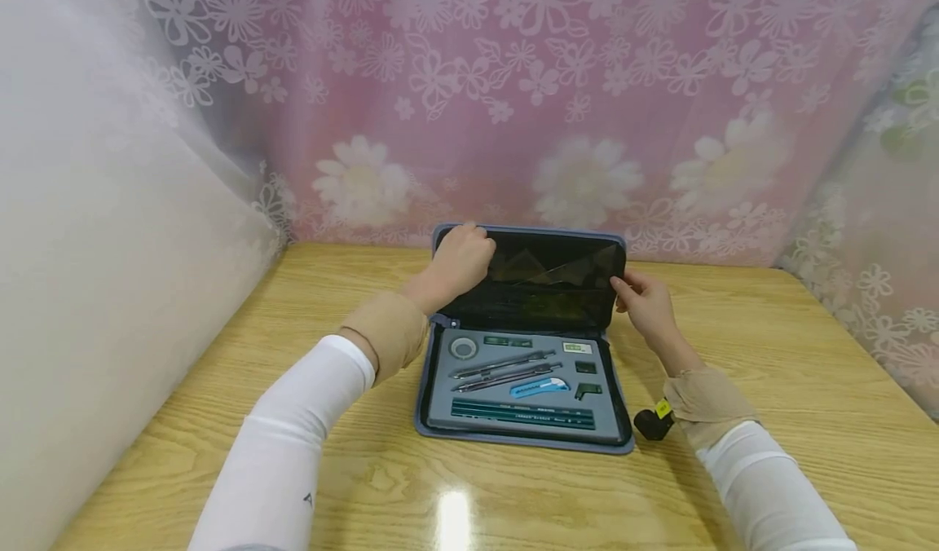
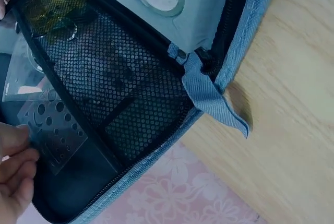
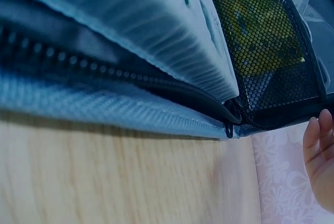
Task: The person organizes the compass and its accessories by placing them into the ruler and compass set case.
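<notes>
A blue zip case (image 1: pixel 524 445) lies unfolded on the table, its black-lined lid (image 1: pixel 513 315) raised at the back. My left hand (image 1: pixel 460 259) is at the lid's upper left; in the left wrist view its curled fingers (image 2: pixel 18 174) pinch the edge of a clear template (image 2: pixel 55 151) with round holes, partly inside the mesh pocket (image 2: pixel 120 78). With thumb in front, my right hand (image 1: pixel 649 306) grips the lid's right edge. The grey tray (image 1: pixel 469 376) holds a tape roll (image 1: pixel 464 349), two mechanical pencils (image 1: pixel 506 370), a blue cutter (image 1: pixel 540 387) and green pencils (image 1: pixel 521 414).
A small black object with a yellow label (image 1: pixel 654 422) lies right of the case, close to the right wrist. A fabric pull tab (image 2: pixel 214 101) hangs at the hinge's left end. Behind the wooden table (image 1: pixel 352 469) hangs a pink flowered curtain (image 1: pixel 469 127).
</notes>
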The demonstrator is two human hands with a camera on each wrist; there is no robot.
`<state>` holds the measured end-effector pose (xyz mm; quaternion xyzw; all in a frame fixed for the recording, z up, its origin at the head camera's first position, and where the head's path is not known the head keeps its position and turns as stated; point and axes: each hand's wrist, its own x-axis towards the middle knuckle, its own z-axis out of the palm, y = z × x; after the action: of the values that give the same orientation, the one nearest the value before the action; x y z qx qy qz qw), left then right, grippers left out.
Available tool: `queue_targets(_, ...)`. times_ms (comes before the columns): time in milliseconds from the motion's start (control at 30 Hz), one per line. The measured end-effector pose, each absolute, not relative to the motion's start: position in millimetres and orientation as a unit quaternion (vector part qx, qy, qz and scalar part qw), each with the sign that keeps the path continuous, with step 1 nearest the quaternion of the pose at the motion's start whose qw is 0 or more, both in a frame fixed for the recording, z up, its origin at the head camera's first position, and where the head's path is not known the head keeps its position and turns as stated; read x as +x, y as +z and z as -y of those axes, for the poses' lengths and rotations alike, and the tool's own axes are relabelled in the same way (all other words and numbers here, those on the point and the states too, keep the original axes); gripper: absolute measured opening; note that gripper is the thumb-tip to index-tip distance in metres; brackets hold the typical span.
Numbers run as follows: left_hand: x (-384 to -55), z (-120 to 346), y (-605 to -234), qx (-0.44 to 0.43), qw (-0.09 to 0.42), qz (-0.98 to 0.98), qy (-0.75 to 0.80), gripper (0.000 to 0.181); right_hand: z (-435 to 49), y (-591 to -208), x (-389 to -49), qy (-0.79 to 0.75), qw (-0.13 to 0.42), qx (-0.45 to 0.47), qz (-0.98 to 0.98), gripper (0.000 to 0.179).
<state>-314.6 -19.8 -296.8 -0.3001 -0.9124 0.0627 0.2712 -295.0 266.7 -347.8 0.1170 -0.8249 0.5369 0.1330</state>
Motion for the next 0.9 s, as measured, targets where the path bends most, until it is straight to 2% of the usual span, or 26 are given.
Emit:
queue_targets(133, -315.0, 30.9, -296.3, -0.296, 0.358, 0.885, 0.033, 0.017, -271.7, -356.9, -303.2, 0.541, 0.131, 0.116, 0.822, 0.027)
queue_targets(200, -315.8, 38.7, -292.4, -0.279, 0.367, 0.888, 0.007, 0.025, -275.4, -362.3, -309.4, 0.538, 0.131, 0.115, 0.825, 0.028)
queue_targets(267, -316.7, 46.4, -287.1, -0.256, 0.342, 0.904, -0.010, 0.031, -278.4, -366.7, -314.9, 0.525, 0.133, 0.112, 0.833, 0.029)
queue_targets(333, -317.6, 53.0, -281.7, -0.238, 0.295, 0.925, -0.021, 0.032, -280.1, -368.6, -318.0, 0.507, 0.136, 0.111, 0.844, 0.032)
queue_targets(433, -316.9, 59.9, -274.2, -0.226, 0.224, 0.947, -0.041, 0.024, -282.4, -366.3, -318.5, 0.471, 0.135, 0.109, 0.865, 0.037)
queue_targets(500, -314.6, 62.4, -269.8, -0.231, 0.195, 0.952, -0.056, 0.019, -284.5, -361.0, -316.5, 0.455, 0.136, 0.115, 0.873, 0.040)
queue_targets(600, -308.6, 64.8, -264.0, -0.247, 0.185, 0.949, -0.066, 0.015, -287.8, -348.7, -312.9, 0.440, 0.164, 0.141, 0.871, 0.039)
queue_targets(700, -300.0, 67.0, -260.2, -0.274, 0.187, 0.941, -0.066, 0.013, -289.9, -333.4, -308.2, 0.401, 0.216, 0.190, 0.869, 0.034)
queue_targets(900, -270.6, 76.9, -259.8, -0.320, 0.165, 0.929, -0.082, 0.008, -288.7, -312.7, -286.1, 0.215, 0.298, 0.333, 0.868, 0.031)
